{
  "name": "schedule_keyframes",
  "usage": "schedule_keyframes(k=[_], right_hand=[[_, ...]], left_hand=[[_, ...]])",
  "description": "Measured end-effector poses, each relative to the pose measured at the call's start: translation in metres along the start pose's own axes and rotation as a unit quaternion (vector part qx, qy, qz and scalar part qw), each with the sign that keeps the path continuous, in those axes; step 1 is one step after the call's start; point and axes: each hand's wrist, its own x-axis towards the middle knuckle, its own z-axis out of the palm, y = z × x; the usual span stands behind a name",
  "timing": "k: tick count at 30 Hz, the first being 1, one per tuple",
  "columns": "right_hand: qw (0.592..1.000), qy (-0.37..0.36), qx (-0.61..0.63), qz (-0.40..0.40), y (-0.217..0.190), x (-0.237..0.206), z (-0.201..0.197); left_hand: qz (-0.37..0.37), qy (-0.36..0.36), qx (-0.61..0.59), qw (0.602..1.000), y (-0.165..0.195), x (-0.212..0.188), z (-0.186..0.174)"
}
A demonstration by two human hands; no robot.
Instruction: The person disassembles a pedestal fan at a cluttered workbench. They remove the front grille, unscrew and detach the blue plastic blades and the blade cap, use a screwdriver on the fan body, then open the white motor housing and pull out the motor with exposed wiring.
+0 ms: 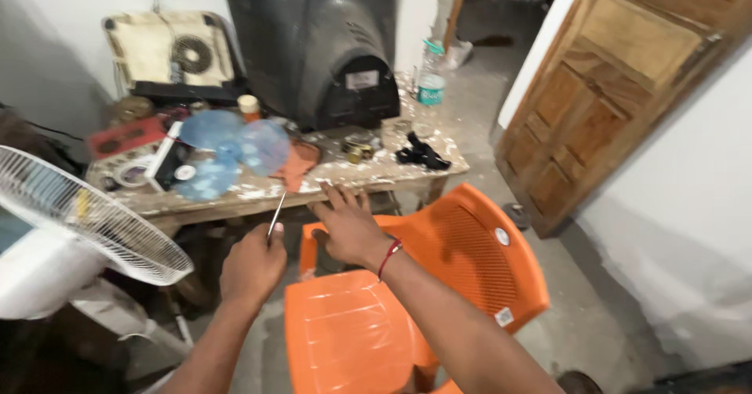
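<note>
My left hand is closed around a thin metal tool, a screwdriver by its look, whose shaft points up toward the front edge of the wooden table. My right hand, with a red thread on the wrist, reaches forward with fingers spread, empty, just over the orange plastic chair and close to the table edge. A translucent blue fan blade lies on the table ahead of both hands.
A white wire fan guard juts in from the left. On the table stand a dark old television, a plastic bottle, an orange cloth, black parts and clutter. A wooden door stands on the right.
</note>
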Motion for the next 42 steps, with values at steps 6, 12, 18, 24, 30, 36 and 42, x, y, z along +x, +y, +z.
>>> schedule_keyframes(k=[6, 12, 18, 24, 30, 36, 42], right_hand=[[0.997, 0.017, 0.020, -0.072, -0.107, 0.045, 0.026], [0.979, 0.006, 0.183, -0.086, -0.204, 0.117, 0.068], [0.951, 0.129, 0.268, -0.081, -0.291, 0.214, 0.110], [0.962, 0.066, 0.246, 0.096, -0.335, 0.247, 0.126], [0.910, 0.077, 0.407, 0.021, -0.394, 0.245, 0.156], [0.910, 0.091, 0.387, 0.118, -0.409, 0.248, 0.177], [0.898, 0.180, 0.375, 0.147, -0.367, 0.278, 0.184]], left_hand=[[-0.033, 0.064, 0.004, 0.997, -0.069, 0.003, -0.089], [-0.059, 0.229, -0.015, 0.971, -0.165, 0.048, -0.173], [-0.008, 0.356, -0.054, 0.933, -0.256, 0.119, -0.230], [-0.041, 0.252, -0.059, 0.965, -0.311, 0.183, -0.254], [-0.061, 0.238, -0.157, 0.956, -0.368, 0.222, -0.254], [-0.072, 0.180, -0.144, 0.970, -0.427, 0.231, -0.224], [-0.089, 0.130, -0.073, 0.985, -0.431, 0.242, -0.197]])
